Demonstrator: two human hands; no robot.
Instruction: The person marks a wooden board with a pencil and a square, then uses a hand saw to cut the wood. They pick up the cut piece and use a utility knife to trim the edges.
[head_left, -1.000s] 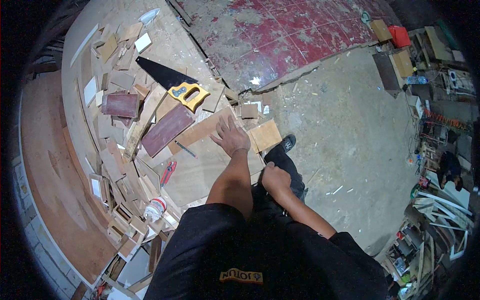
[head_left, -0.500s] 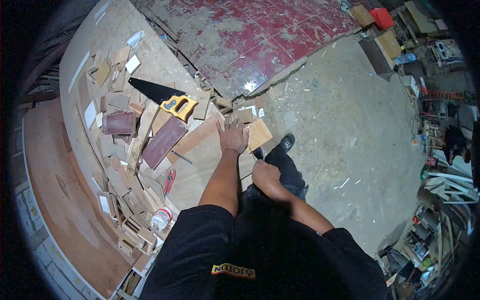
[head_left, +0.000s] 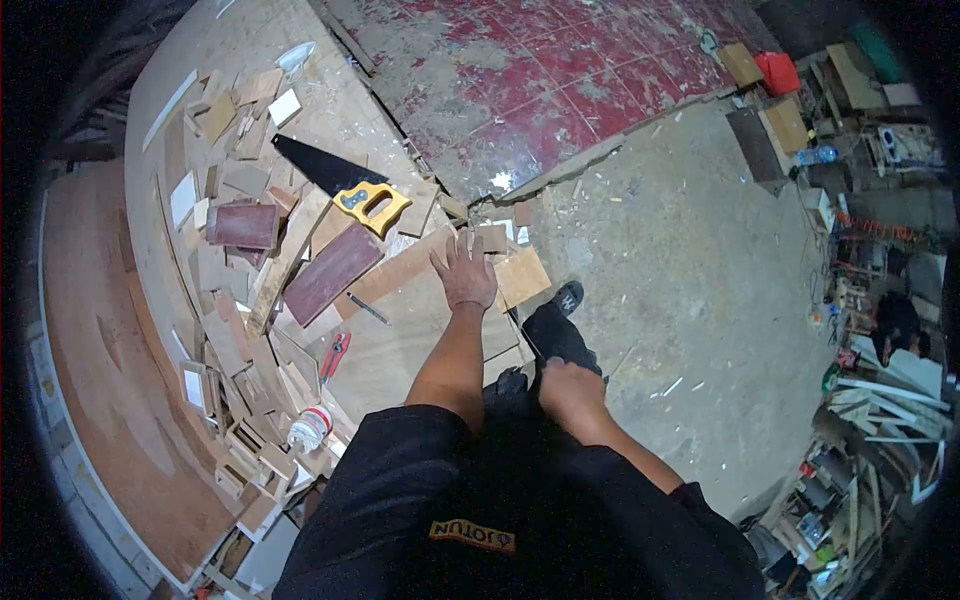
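Note:
My left hand (head_left: 467, 275) presses flat with spread fingers on the end of a light-brown wooden strip (head_left: 400, 268). Just right of it a square piece of pale wood (head_left: 522, 278) juts past the bench edge. My right hand (head_left: 573, 396) is closed in a fist beside the bench, over my leg; what it grips is hidden and blurred. A handsaw (head_left: 372, 203) with a yellow handle and black blade lies beyond the strip. Nearer are a dark red board (head_left: 333, 273), a pencil (head_left: 369, 308) and red-handled pliers (head_left: 335, 357).
Many wood offcuts (head_left: 245, 180) cover the bench's left side, with a white-and-red container (head_left: 310, 428) near me. A large brown panel (head_left: 110, 400) lies far left. Red tiles (head_left: 560, 100) lie ahead; concrete floor (head_left: 690, 280) is at right, bordered by clutter.
My right hand has moved right and back toward me, away from the bench edge. My left hand stays on the strip. The view has shifted slightly.

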